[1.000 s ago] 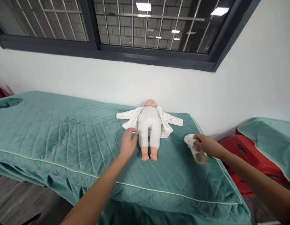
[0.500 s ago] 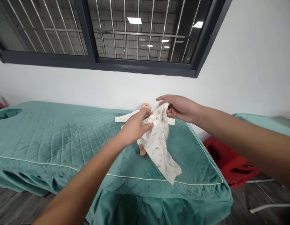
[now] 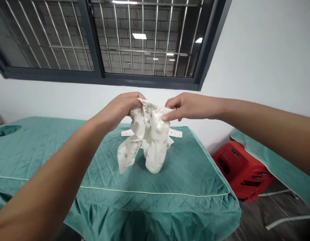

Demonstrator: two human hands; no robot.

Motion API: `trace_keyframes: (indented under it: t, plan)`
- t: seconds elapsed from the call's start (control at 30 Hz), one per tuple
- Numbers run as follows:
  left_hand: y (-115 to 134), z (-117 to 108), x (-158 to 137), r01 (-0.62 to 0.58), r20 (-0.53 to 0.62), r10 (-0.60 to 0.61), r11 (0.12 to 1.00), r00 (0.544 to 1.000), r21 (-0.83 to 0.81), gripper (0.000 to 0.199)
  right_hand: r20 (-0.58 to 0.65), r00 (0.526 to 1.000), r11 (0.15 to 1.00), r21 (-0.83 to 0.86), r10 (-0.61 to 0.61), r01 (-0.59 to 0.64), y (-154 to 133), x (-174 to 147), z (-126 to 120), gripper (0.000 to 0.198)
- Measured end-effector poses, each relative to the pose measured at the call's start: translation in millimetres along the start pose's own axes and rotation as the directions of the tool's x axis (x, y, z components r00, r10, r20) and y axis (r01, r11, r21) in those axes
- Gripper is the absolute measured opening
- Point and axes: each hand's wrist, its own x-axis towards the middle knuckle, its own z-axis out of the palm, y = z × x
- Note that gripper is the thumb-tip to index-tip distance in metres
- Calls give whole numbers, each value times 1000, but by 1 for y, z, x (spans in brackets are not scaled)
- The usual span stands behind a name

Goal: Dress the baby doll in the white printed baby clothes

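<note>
A pair of white patterned baby pants (image 3: 156,144) hangs by its gathered waistband between my two hands, its legs dangling over the bed. My left hand (image 3: 128,105) pinches the waistband at its left end. At the right end, my right hand (image 3: 182,107) grips the band between thumb and fingers. Behind the pants lies a doll in a white top; only its outspread sleeves (image 3: 176,133) and bits of the top show. The doll's head and legs are hidden by the pants and hands.
A green quilted cover (image 3: 195,167) drapes the bed under the doll. Beyond it stand a white wall (image 3: 57,100) and a barred window (image 3: 144,43). Red plastic stools (image 3: 242,170) stand on the right, beside another green-covered bed (image 3: 292,177).
My left hand has moved left and up, spreading the waistband wide. The pants have swung round, their legs now hanging apart. The doll's head and foot are now covered from view.
</note>
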Motion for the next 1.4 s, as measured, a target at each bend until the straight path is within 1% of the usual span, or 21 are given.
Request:
trace_keyframes:
  t: [0.07,0.13,0.23,0.3,0.4,0.47,0.53,0.63,0.73,0.8,0.87,0.97,1.03,1.1,1.13,1.17,1.23,1.27,1.3,1.33,1.4]
  plan:
    - [-6,5,-1,0,8,0,1000,1000,-27,11,12,1000,997,-77,-1,2,-2,3,9,20]
    - [-14,18,-3,37,49,-35,998,998,-48,18,-44,999,996,-80,-31,28,1,6,20,21]
    - [-30,44,-7,104,231,-67,983,971,-150,38,-141,988,993,88,-60,73,18,12,37,27]
    - [-43,60,-9,135,330,-50,962,943,-239,42,-158,987,959,273,-31,74,36,15,50,32]
    - [-66,72,-9,193,346,-72,924,936,-331,41,-92,993,853,521,74,-15,67,17,68,35]
    - [-81,71,-8,254,367,-118,902,923,-349,44,-8,991,792,601,137,-104,87,17,75,34]
    - [-97,67,-7,311,399,-168,893,902,-326,46,90,982,759,624,164,-184,104,17,79,30]
    - [-118,62,-6,355,368,-228,876,901,-326,43,234,961,757,599,148,-262,123,16,77,24]
    - [-132,60,-4,344,288,-232,827,929,-444,41,340,927,799,509,155,-320,135,16,72,30]
    - [-136,59,-3,334,248,-237,796,939,-504,45,345,919,861,392,190,-324,138,18,68,35]
    - [-137,57,-1,325,209,-250,782,945,-532,47,293,934,920,267,205,-285,139,21,63,35]
    - [-137,52,2,300,158,-255,779,954,-551,45,246,950,961,147,193,-233,139,27,53,34]
    - [-136,44,3,294,177,-235,791,956,-537,43,251,952,967,137,176,-215,139,31,46,33]
    - [-132,34,4,313,265,-206,824,942,-473,42,245,960,962,201,133,-185,139,34,41,31]
    - [-129,29,5,323,337,-187,850,923,-415,42,229,968,949,268,105,-167,140,35,40,30]
    - [-124,23,6,333,429,-171,881,887,-336,41,201,976,925,351,82,-150,140,35,39,29]
    - [-114,15,7,315,607,-172,939,776,-137,41,130,990,850,513,62,-121,141,35,41,29]
    - [-109,13,8,285,653,-187,958,734,-46,39,103,992,814,570,67,-114,141,35,43,31]
    - [-105,12,9,250,663,-201,968,721,22,37,91,993,793,598,79,-118,140,34,46,34]
    - [-102,12,9,219,635,-206,974,744,59,33,96,991,794,594,91,-130,139,34,50,37]
    - [-101,15,10,173,509,-178,983,842,59,30,138,985,852,499,103,-159,136,33,58,38]
